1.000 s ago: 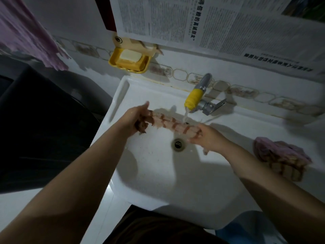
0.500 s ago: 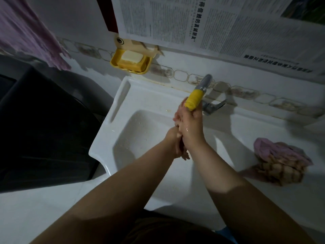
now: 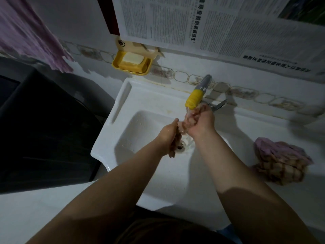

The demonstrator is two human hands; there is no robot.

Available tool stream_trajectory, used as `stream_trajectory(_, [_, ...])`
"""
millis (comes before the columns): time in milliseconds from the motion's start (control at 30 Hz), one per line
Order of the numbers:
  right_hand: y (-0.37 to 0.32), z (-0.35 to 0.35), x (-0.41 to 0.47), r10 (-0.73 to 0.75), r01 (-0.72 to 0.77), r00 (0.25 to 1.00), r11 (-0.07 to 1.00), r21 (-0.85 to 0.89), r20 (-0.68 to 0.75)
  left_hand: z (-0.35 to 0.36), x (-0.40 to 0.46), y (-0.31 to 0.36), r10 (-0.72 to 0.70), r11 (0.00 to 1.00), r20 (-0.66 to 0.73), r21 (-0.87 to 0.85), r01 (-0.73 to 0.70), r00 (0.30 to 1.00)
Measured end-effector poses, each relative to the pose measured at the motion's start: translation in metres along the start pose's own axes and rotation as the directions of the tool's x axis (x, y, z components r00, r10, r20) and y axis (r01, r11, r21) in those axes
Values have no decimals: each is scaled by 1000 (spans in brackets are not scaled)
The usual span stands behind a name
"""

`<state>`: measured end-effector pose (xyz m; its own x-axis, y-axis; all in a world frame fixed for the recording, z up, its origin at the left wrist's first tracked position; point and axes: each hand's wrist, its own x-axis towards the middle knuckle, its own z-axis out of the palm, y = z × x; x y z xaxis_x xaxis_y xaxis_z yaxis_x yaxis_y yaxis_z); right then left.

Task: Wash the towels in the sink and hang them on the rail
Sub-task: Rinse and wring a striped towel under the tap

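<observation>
Head view, towel: a wrung, twisted towel (image 3: 190, 118) is held over the sink (image 3: 112, 110), its top just under the yellow tap (image 3: 194, 99), its tail hanging near the drain (image 3: 181, 147)
Left hand: the left hand (image 3: 168, 133) is clenched round the lower end of the towel
Right hand: the right hand (image 3: 202, 123) is clenched round the upper end, close beside the tap
Step judged: rinsing and wringing are under way; hanging is not yet done
Risk: the tail could be drawn over the drain and block it, since it dangles right above
Risk: water could be splashed onto the counter, caused by the towel being held so near the spout
Risk: knuckles could be knocked on the tap by a hard twist
Around: a second bundle (image 3: 281, 161) is left on the counter, right of the sink, well apart from the hands
Around: a soap dish (image 3: 131, 63) is fixed to the wall behind; newspaper (image 3: 202, 23) is pasted above
Around: a purple cloth (image 3: 31, 37) is hung at upper left; its rail is not seen
In the way: nothing is seen between hands and basin
</observation>
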<state>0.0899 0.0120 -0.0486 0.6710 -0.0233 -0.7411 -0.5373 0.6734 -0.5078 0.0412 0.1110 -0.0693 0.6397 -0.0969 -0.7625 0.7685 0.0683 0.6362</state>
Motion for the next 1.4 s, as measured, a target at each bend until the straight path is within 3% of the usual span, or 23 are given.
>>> stream_trajectory(67, [-8,-20,6,-78,67,991,992,-107,-108,-14,1,2,30,982,116,182,-51,993])
stream_trajectory(167, [-22,-55,28,-248,126,942,884,-449,-225,-31,-3,4,54,941,248,310,-133,967])
stream_trajectory(233, [-35,-63,38,-328,129,925,747,-652,-193,-39,-4,3,81,928,292,326,-179,953])
stream_trajectory(333, [-49,-45,30,-371,242,928,513,-823,41,-46,-2,1,72,861,263,471,-193,962])
stream_trajectory(433, [-53,-40,17,-256,201,959,310,-929,122,-53,0,0,71,757,216,624,-194,974])
stream_trajectory(500, [-57,-47,4,-163,151,979,178,-972,123,-56,1,1,107,775,163,604,-185,981])
stream_trajectory(600, [-71,-50,-23,-71,168,981,-160,-973,181,-63,-1,6,225,817,39,537,-210,974])
stream_trajectory(700, [-86,-57,-38,181,189,974,-311,-932,138,-78,-3,7,295,792,-56,573,-211,954])
stream_trajectory(800, [-98,-71,-36,473,154,880,-206,-966,39,-93,0,4,383,605,24,749,-271,923])
stream_trajectory(867, [-103,-79,-33,515,121,856,-115,-986,45,-100,0,2,324,548,81,796,-257,942])
stream_trajectory(967, [-106,-86,-23,397,-22,918,103,-994,20,-106,-9,0,89,583,144,795,-168,986])
stream_trajectory(1000, [-105,-87,-22,327,-44,945,116,-992,-4,-106,-12,-1,0,597,160,792,-129,987])
stream_trajectory(1100, [-96,-89,-12,123,-77,989,-1,-997,-77,-101,-18,-7,-237,672,214,741,1,948])
stream_trajectory(1133, [-91,-89,-8,67,-85,994,6,-996,-84,-99,-18,-11,-303,689,235,724,42,924])
stream_trajectory(1167, [-87,-86,-4,24,-90,996,72,-993,-88,-97,-18,-16,-355,699,251,711,78,901])
stream_trajectory(1200, [-83,-82,-2,14,-87,996,214,-973,-86,-96,-16,-22,-396,719,266,685,116,879])
stream_trajectory(1233, [-80,-75,2,45,-97,995,421,-902,-86,-94,-15,-31,-417,765,291,624,159,861])
stream_trajectory(1300, [-69,-54,4,165,-168,985,833,-527,-53,-88,-13,-48,-392,901,391,347,261,833])
stream_trajectory(1333, [-62,-41,0,211,-197,978,916,-350,1,-83,-13,-53,-343,939,451,162,302,824])
stream_trajectory(1400, [-39,-18,-15,225,-186,967,944,-272,119,-69,-15,-57,-208,919,511,-189,346,834])
